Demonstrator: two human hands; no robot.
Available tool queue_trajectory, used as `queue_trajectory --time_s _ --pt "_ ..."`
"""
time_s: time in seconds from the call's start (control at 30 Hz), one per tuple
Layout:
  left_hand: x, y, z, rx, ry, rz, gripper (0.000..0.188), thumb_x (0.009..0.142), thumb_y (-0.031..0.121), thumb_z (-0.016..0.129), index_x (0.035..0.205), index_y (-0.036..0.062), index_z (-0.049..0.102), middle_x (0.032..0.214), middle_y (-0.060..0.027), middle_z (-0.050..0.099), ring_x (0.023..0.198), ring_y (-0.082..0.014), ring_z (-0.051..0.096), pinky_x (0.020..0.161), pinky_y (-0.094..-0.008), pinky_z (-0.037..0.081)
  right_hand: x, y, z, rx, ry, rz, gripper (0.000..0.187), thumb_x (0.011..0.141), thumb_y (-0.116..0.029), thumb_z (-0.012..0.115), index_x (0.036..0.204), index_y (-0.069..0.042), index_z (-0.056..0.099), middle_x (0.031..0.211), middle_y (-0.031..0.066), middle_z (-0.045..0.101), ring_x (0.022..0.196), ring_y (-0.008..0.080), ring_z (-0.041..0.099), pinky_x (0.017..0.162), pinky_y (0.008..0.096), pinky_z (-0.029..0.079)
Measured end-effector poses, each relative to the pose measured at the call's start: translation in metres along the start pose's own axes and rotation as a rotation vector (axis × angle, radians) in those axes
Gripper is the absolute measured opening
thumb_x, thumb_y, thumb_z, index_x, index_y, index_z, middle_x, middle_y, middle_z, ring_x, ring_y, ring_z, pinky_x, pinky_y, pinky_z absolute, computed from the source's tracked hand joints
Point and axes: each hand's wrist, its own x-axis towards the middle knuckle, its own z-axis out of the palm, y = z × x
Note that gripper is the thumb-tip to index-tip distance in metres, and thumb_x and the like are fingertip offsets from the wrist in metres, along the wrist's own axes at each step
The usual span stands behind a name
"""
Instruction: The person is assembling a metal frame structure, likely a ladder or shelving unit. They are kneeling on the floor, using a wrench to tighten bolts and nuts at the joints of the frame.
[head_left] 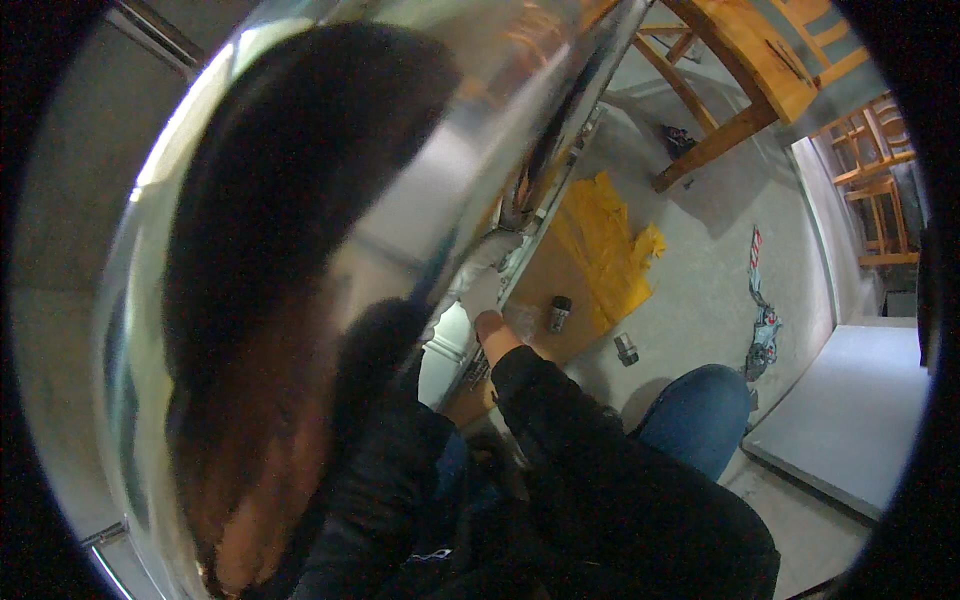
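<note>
A large shiny curved panel [450,170] rises close on my left and carries dark, blurred reflections. My right arm, in a black sleeve, reaches forward to the panel's lower edge. There my right hand [480,288], in what looks like a pale glove with the wrist bare, lies against the edge; its fingers are too unclear to read. Beside it is a white ridged part [443,352] low in the panel's opening. My left sleeve [375,490] runs up against the panel, and the left hand is hidden. A dark cylindrical container [560,314] stands right of my right hand.
Brown cardboard [535,285] lies along the panel, with a crumpled yellow plastic sheet [605,250] on it. A small grey-and-black object [626,349] and crumpled wrapping [763,335] lie on the floor. A wooden table [755,75] stands far right, a pale grey slab [845,410] nearer.
</note>
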Motion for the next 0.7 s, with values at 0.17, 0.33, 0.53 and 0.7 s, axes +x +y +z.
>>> queue_trajectory --time_s 0.17,0.33,0.53,0.7 --pt "0.005 0.025 0.024 -0.1 -0.016 -0.01 0.067 0.067 0.054 0.075 0.114 0.0088 0.062 0.127 -0.0142 0.051 0.127 -0.042 0.037 0.104 -0.0517 0.031 0.071 0.134 0.016 0.199 0.154 -0.024 0.029 0.092 -0.026 0.053 0.097 0.0 0.066 0.08 0.0203 0.067 0.076 0.0312 0.067 0.07 0.0451 0.053" --pt "0.001 0.007 0.004 -0.031 0.03 -0.008 0.066 0.066 0.053 0.076 0.113 0.0084 0.062 0.126 -0.0145 0.052 0.126 -0.0429 0.037 0.104 -0.0516 0.031 0.03 0.07 0.039 0.246 -0.009 -0.023 0.024 0.091 -0.021 0.054 0.094 0.0 0.065 0.075 0.0178 0.066 0.071 0.0291 0.066 0.063 0.0426 0.053" --pt "0.0 0.009 0.013 -0.032 0.013 -0.019 0.066 0.065 0.051 0.077 0.113 0.0082 0.062 0.125 -0.0166 0.052 0.126 -0.0437 0.037 0.104 -0.0513 0.031 0.025 0.064 0.017 0.345 0.0 -0.008 0.017 0.089 -0.014 0.056 0.09 0.001 0.062 0.07 0.0147 0.064 0.064 0.0265 0.066 0.056 0.0395 0.054" --pt "-0.001 0.006 0.009 -0.072 0.064 -0.014 0.061 0.067 0.036 0.079 0.115 0.0043 0.059 0.125 -0.0168 0.052 0.124 -0.0405 0.041 0.104 -0.0489 0.033 0.001 0.018 -0.008 0.67 -0.039 0.119 0.011 0.088 -0.009 0.058 0.087 0.002 0.061 0.066 0.0122 0.063 0.058 0.0244 0.065 0.05 0.037 0.054"
